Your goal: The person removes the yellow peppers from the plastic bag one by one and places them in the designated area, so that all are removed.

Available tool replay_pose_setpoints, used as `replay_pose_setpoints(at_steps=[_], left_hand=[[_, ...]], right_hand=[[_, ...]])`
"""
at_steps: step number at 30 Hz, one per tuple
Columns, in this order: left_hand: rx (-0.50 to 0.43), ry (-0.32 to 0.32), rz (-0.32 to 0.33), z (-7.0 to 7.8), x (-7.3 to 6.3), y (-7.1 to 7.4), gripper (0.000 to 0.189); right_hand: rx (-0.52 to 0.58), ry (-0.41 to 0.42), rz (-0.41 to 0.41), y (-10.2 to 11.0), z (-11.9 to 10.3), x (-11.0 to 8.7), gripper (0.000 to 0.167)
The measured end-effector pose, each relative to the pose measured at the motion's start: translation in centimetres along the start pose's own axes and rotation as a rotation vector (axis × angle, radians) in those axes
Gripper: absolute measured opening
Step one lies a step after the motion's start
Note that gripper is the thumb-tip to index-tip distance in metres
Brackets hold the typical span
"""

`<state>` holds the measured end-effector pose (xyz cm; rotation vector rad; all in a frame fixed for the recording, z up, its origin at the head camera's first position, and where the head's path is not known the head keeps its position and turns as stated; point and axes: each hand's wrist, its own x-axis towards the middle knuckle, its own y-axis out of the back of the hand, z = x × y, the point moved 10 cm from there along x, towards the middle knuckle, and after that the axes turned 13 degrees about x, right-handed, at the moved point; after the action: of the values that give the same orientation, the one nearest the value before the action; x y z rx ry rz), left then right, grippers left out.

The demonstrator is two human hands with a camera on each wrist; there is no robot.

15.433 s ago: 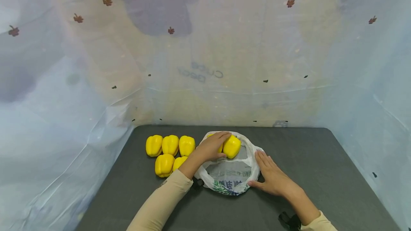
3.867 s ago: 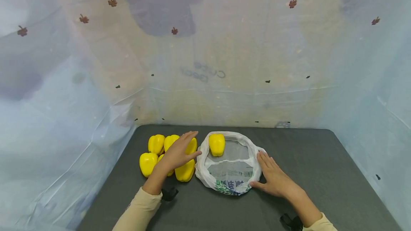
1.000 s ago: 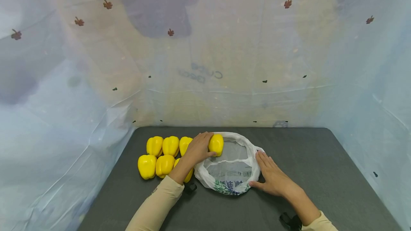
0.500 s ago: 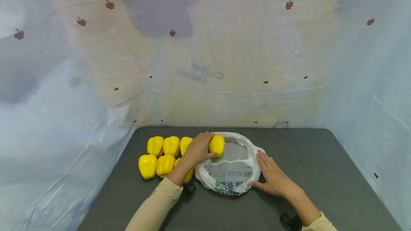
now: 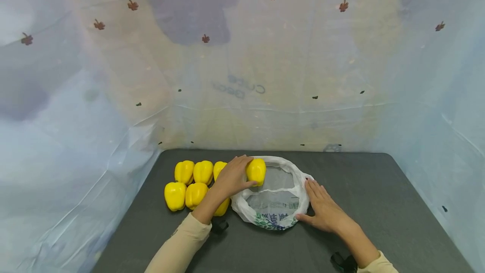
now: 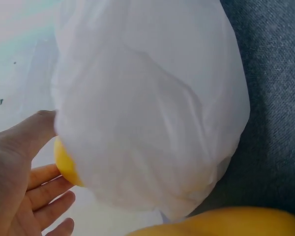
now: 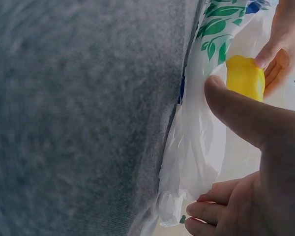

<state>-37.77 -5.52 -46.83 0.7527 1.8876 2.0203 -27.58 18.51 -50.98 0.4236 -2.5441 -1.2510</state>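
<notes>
My left hand (image 5: 234, 177) holds a yellow bell pepper (image 5: 256, 172) at the left side of the open white plastic bag (image 5: 242, 210). In the right wrist view, its thumb lies against the pepper (image 7: 243, 78) and its fingers are behind. The bag hides most of that pepper in the left wrist view. My right hand (image 5: 325, 210) rests against the bag's right rim, its fingers straight and the thumb spread apart. Several more yellow bell peppers (image 5: 175, 196) lie in two rows left of the bag. My left hand and forearm partly cover the nearest ones.
All of this is on a dark grey table (image 5: 379, 205). Behind it and along the sides hangs a pale plastic sheet (image 5: 280, 125). Black straps (image 5: 342, 261) are at both wrists. The bag has green leaf printing and dark characters near its front.
Earlier, two peppers were at the bag and fewer lay outside. My left hand has moved from the rows to the pepper at the bag. Over the last second, little has changed.
</notes>
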Motion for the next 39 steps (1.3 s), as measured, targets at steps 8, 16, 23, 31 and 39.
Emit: replay_pose_setpoints(at_steps=[8, 16, 23, 31, 39], left_hand=[[-0.035, -0.035, 0.049, 0.2, -1.5, 2.0, 0.087], [-0.063, -0.028, 0.072, 0.2, -2.9, 3.4, 0.086], [-0.065, -0.045, 0.113, 0.5, -3.9, 4.7, 0.087], [-0.077, -0.076, 0.139, 0.2, -5.3, 5.5, 0.086], [-0.076, -0.079, 0.120, -0.2, -6.8, 5.7, 0.087]], right_hand=[[-0.032, -0.041, -0.029, -0.1, 0.1, 0.0, 0.114], [-0.032, -0.046, -0.025, -0.1, 0.2, 0.0, 0.113], [-0.026, -0.060, -0.022, -0.2, 0.3, 0.0, 0.113], [-0.045, -0.070, -0.017, -0.3, 0.6, -0.1, 0.110], [-0.036, -0.068, -0.020, -0.3, 0.4, -0.1, 0.111]])
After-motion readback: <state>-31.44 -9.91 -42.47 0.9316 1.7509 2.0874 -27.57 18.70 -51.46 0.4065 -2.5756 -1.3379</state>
